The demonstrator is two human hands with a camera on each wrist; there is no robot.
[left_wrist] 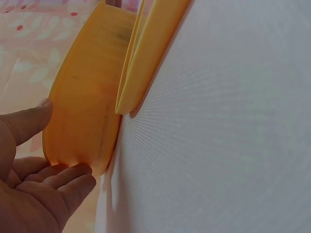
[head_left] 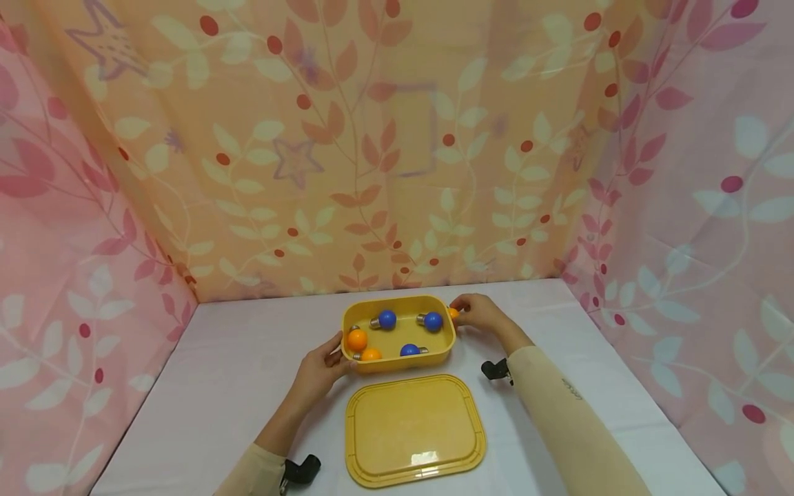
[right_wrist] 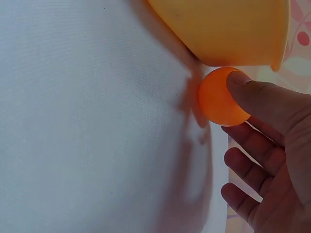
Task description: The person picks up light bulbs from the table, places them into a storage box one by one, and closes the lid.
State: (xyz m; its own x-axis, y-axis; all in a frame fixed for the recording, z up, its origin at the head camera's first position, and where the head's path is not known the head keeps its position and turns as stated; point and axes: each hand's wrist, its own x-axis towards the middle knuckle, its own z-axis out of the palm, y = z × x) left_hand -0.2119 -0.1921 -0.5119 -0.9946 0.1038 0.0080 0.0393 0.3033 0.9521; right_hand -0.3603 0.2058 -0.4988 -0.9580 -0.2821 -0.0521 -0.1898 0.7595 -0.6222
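A yellow plastic box point(head_left: 397, 367) stands uncovered on the table. Inside lie several small light bulbs with metal screw bases: a blue bulb point(head_left: 387, 319), two more blue ones, an orange bulb point(head_left: 357, 339) and a second orange one at the near left corner. My left hand point(head_left: 319, 368) holds the box at its left near corner, thumb on the near wall and fingers against the end. Outside the right end, my right hand point(head_left: 480, 312) pinches another orange bulb point(right_wrist: 216, 97) between thumb and forefinger, close by the box wall. Its base is hidden; the other fingers are spread loosely.
The yellow lid point(head_left: 414, 430) lies flat on the white table point(head_left: 236, 365), just in front of the box. Patterned cloth point(head_left: 397, 172) walls in the table at the back and both sides. A black wrist mount point(head_left: 495, 370) sticks out beside the right sleeve.
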